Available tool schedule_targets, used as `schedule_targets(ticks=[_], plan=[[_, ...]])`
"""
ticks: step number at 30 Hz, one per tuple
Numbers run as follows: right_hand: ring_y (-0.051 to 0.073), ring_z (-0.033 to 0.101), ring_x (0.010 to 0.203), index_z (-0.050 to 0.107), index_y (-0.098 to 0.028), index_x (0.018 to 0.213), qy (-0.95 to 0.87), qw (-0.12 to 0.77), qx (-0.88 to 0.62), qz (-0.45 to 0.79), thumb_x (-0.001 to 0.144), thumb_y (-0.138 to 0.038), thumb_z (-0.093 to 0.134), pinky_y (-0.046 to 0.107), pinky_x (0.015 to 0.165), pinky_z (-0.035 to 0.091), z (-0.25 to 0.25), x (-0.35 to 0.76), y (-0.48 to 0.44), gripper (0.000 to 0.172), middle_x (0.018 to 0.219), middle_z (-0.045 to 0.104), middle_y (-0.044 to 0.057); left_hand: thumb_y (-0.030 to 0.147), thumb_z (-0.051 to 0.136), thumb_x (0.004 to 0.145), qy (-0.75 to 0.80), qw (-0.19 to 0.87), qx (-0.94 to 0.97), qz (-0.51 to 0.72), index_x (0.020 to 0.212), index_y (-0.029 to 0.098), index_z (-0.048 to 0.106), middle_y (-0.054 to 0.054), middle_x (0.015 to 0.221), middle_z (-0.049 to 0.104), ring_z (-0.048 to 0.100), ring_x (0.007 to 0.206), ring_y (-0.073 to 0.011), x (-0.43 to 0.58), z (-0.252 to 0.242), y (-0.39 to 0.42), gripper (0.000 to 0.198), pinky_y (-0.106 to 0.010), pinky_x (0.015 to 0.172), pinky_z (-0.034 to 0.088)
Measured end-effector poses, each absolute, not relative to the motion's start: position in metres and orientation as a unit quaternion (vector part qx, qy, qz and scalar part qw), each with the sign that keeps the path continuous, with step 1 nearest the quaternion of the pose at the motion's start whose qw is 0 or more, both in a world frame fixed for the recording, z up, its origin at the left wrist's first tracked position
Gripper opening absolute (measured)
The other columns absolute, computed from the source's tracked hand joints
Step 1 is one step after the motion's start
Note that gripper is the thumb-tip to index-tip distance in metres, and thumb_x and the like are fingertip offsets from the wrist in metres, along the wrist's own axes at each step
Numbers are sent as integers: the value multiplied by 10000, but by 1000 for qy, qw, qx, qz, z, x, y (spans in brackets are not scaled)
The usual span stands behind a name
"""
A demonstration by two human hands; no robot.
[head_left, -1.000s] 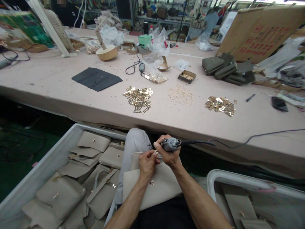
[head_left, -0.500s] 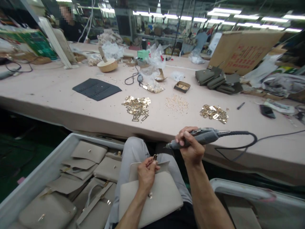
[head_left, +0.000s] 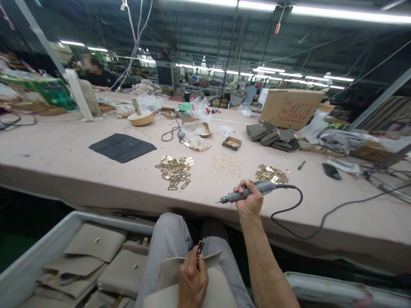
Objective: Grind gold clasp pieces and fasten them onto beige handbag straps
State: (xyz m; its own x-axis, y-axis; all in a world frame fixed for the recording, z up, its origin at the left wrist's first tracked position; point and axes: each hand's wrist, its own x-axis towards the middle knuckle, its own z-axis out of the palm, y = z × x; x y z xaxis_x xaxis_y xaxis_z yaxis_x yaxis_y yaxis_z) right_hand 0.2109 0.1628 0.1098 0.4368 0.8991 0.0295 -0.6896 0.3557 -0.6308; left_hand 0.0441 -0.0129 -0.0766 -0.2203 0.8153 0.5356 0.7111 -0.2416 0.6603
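Observation:
My right hand point(head_left: 251, 201) is wrapped round a grey electric screwdriver point(head_left: 233, 196), its thin bit pointing left above the table's front edge. A black cord runs from its rear end to the right. Low in the middle, my left hand point(head_left: 193, 276) pinches a small gold rectangular metal clasp plate point(head_left: 200, 247) between thumb and fingers. Beneath that hand a beige handbag point(head_left: 221, 280) lies on my lap, its flap raised behind the fingers. Whether the plate is fastened to the flap, I cannot tell.
On the table point(head_left: 122, 184) lie gold rectangular frames point(head_left: 175, 171), tiny scattered screws point(head_left: 226, 166) and gold plates point(head_left: 272, 174). A crate point(head_left: 22, 263) of beige bags stands at left, another container point(head_left: 340, 288) at right. A dark sheet point(head_left: 122, 147) lies left; a person point(head_left: 99, 77) sits beyond.
The view has tilted upward, so the lap and bag appear lower. The screwdriver now points more level, with its bit clear to see. Both hands keep their holds.

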Motion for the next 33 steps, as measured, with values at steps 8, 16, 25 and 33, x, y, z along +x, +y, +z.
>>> schedule_targets(ticks=[8,16,25,33], plan=[[81,467,499,516,-191,857,-161,819,-289,470,631,-219,793,263,532,495,99,218,186,358,699,561,-57,330,524,960,637,140,585,483,1090,126,754,-161,865,813,787,697,-285,41,-79,-9,334,-333,667,628],[80,461,522,492,-193,835,-73,851,-308,419,692,-117,683,239,519,517,96,260,235,251,702,531,-53,681,619,864,614,426,430,507,1076,157,713,-2,513,672,624,414,-190,31,-72,-9,574,-259,460,502],[83,469,495,426,-211,797,-18,833,-346,430,760,-97,636,227,487,510,76,275,289,241,680,519,-61,728,641,832,597,445,401,534,938,172,689,-26,606,722,594,409,-146,35,-74,-8,568,-228,456,476],[92,500,507,402,-223,794,-19,838,-357,411,778,-146,678,237,492,526,58,271,306,286,683,531,-62,717,635,831,616,432,407,518,911,188,683,7,490,650,606,411,-179,36,-68,-4,537,-257,479,500]])
